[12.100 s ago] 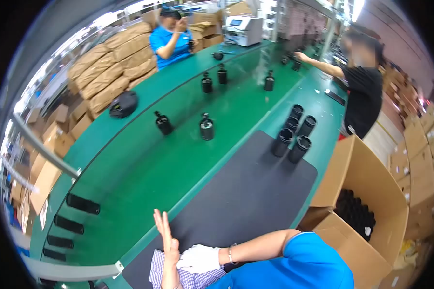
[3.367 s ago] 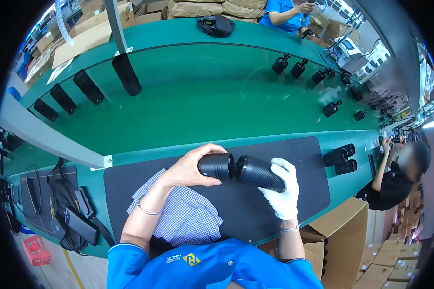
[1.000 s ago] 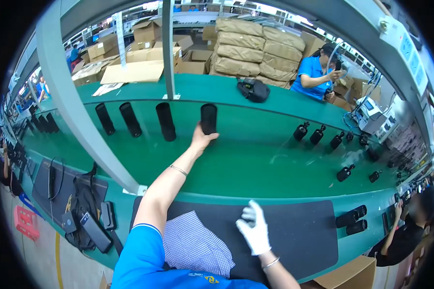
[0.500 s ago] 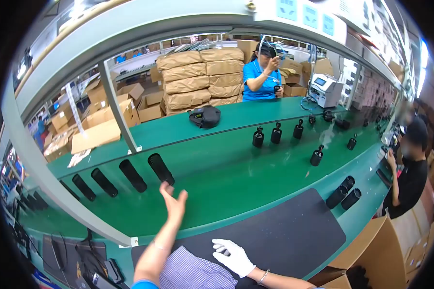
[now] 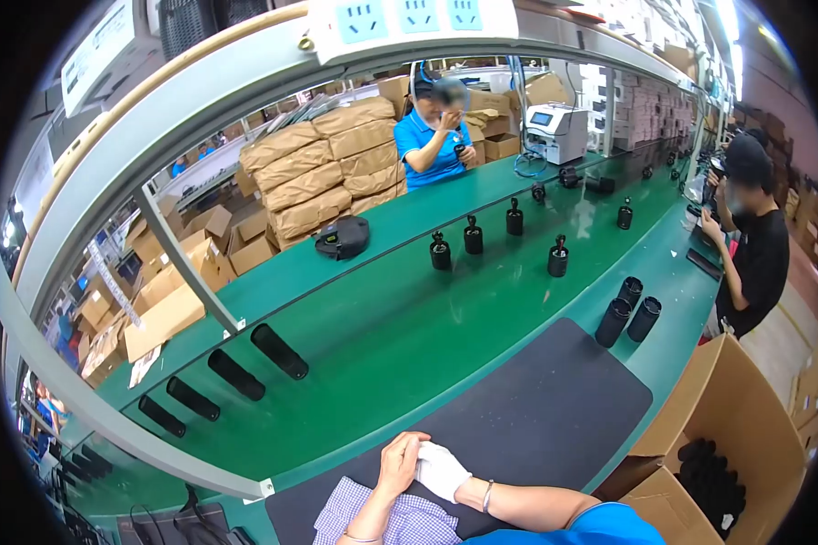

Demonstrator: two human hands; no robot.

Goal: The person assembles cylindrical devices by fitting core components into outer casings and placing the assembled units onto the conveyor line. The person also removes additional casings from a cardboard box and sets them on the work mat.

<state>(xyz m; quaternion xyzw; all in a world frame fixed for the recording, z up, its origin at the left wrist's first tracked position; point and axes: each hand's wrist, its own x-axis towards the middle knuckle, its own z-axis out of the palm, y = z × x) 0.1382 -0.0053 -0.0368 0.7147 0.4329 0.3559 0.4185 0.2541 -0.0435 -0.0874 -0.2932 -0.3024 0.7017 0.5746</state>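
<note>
Your bare left hand [image 5: 398,465] and white-gloved right hand [image 5: 441,471] touch each other; I cannot tell how closed they are, or if something is hidden between. The blue-white checked fabric cloth [image 5: 423,522], partly covered by your left forearm, lies on the dark grey flat mat [image 5: 536,409].

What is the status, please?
Bare left hand touching white-gloved right hand, nothing visible held. Long black cylinders on green surface. Blue-white checked cloth close by.
</note>
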